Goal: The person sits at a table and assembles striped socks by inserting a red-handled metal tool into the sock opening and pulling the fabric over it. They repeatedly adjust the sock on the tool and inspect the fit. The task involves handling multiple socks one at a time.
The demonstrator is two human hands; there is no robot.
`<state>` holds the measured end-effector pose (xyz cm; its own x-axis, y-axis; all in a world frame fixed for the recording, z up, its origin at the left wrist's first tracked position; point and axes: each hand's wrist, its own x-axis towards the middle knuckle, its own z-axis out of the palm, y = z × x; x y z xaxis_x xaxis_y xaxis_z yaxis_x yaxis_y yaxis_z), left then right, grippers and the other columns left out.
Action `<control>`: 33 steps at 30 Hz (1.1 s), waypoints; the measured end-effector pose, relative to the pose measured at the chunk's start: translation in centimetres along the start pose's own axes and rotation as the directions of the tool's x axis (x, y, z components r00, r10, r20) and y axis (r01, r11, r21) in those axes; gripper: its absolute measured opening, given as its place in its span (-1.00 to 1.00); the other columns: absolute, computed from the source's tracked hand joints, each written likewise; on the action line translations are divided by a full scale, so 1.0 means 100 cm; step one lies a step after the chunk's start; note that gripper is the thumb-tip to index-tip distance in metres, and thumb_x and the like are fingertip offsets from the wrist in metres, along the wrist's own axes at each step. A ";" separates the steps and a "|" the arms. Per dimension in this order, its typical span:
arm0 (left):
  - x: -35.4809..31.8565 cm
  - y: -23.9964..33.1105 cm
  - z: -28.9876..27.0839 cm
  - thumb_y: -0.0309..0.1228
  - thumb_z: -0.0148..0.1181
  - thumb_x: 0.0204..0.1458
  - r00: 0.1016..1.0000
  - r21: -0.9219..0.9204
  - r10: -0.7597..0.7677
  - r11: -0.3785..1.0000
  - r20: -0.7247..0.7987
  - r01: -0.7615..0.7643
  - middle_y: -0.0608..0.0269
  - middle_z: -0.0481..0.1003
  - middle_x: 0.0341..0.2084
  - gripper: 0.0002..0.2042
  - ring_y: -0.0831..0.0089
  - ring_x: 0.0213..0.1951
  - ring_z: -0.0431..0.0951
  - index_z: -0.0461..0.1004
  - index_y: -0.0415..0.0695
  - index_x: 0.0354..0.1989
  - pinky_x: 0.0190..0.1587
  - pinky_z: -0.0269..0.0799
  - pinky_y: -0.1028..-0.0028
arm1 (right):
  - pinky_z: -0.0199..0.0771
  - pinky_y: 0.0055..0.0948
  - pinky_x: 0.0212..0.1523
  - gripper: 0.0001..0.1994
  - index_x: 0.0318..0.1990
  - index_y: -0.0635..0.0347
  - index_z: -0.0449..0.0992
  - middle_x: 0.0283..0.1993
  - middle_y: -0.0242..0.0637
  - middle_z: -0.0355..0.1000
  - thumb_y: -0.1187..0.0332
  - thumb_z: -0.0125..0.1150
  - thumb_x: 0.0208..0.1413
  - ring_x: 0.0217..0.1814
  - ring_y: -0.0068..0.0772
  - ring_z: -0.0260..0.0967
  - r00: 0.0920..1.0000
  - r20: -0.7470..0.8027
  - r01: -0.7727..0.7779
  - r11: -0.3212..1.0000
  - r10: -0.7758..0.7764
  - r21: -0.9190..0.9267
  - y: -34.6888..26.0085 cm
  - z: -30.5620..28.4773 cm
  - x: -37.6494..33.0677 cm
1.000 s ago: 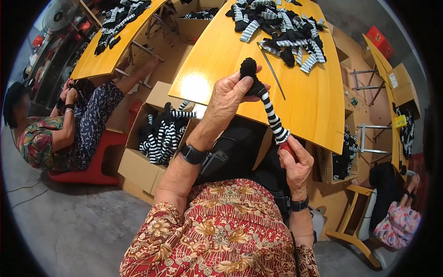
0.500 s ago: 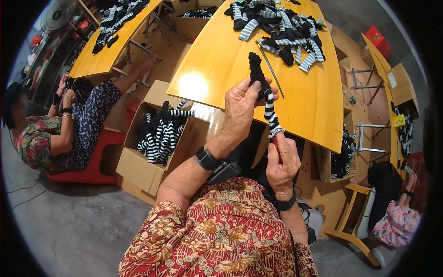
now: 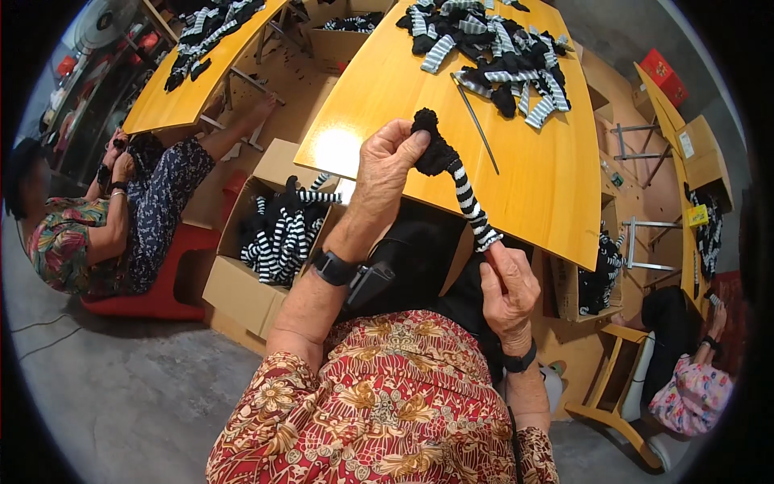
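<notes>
A narrow knitted tube (image 3: 468, 194), striped black and white with a lumpy black end, stretches between my two hands above the near table edge. My left hand (image 3: 385, 165) pinches the black end between thumb and fingers. At the striped end, my right hand (image 3: 509, 294) is closed, its index finger pointing up along the tube's mouth. A bit of something reddish shows within the right-hand grip; what it is stays mostly hidden. Farther off on the yellow table (image 3: 363, 121) lie a thin dark rod (image 3: 477, 121) and a heap of striped and black knitted pieces (image 3: 492, 48).
An open cardboard box (image 3: 242, 302) of striped tubes stands left of my knees; another box (image 3: 611, 298) is at right. One person sits on a red stool (image 3: 161, 278) at left, another person (image 3: 693, 395) at lower right. Beyond the left person is a second table (image 3: 173, 105).
My left hand has moved left and slightly down, pulling the black end wider. My right hand has shifted a little right and down, so the tube now slants more.
</notes>
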<state>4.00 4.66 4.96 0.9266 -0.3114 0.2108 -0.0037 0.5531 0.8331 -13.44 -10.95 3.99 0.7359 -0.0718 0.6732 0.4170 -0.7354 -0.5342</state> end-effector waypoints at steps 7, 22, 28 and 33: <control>-0.001 -0.025 0.039 -0.43 0.16 0.15 0.986 -0.239 -0.020 0.971 -0.167 -0.021 0.50 0.44 -0.48 -0.94 0.77 -0.42 0.38 0.46 -0.12 -0.33 -0.32 0.30 0.70 | 0.48 -0.39 -0.35 -0.65 -0.01 0.41 0.46 -0.30 -0.08 0.45 0.67 0.17 -0.03 -0.34 -0.18 0.45 0.992 -0.100 -0.079 0.996 0.075 -0.039 -0.008 0.025 -0.009; 0.005 0.005 -0.008 -0.32 0.13 0.18 0.999 0.113 -0.050 0.992 0.015 0.048 0.36 0.54 -0.32 -0.80 0.67 -0.32 0.51 0.49 -0.18 -0.15 -0.18 0.44 0.62 | 0.46 -0.41 -0.41 -0.62 -0.05 0.32 0.51 -0.33 -0.13 0.45 0.67 0.23 -0.11 -0.38 -0.21 0.44 0.998 0.040 0.040 0.999 -0.039 -0.032 0.006 -0.001 0.002; 0.003 -0.012 -0.005 -0.36 0.15 0.17 0.991 -0.256 -0.095 0.964 -0.099 0.067 0.39 0.53 -0.40 -0.90 0.65 -0.38 0.52 0.47 -0.11 -0.29 -0.28 0.47 0.60 | 0.45 -0.44 -0.37 -0.64 -0.02 0.36 0.48 -0.32 -0.12 0.44 0.66 0.19 -0.05 -0.37 -0.25 0.43 0.996 0.042 -0.079 0.993 0.076 0.088 -0.003 0.010 -0.005; 0.003 -0.027 0.018 -0.39 0.18 0.14 0.985 -0.345 -0.044 0.939 -0.165 -0.015 0.41 0.52 -0.44 -0.92 0.66 -0.41 0.51 0.44 -0.09 -0.32 -0.32 0.44 0.63 | 0.44 -0.45 -0.33 -0.66 0.03 0.39 0.45 -0.30 -0.13 0.44 0.64 0.14 0.05 -0.34 -0.34 0.43 0.984 -0.021 -0.175 0.975 0.179 0.140 -0.006 0.025 -0.015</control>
<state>3.56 1.70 3.73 0.9751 -0.2040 0.0866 0.1118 0.7902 0.6025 -13.47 -8.71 2.05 0.7873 -0.2166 0.5772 0.3527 -0.6097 -0.7099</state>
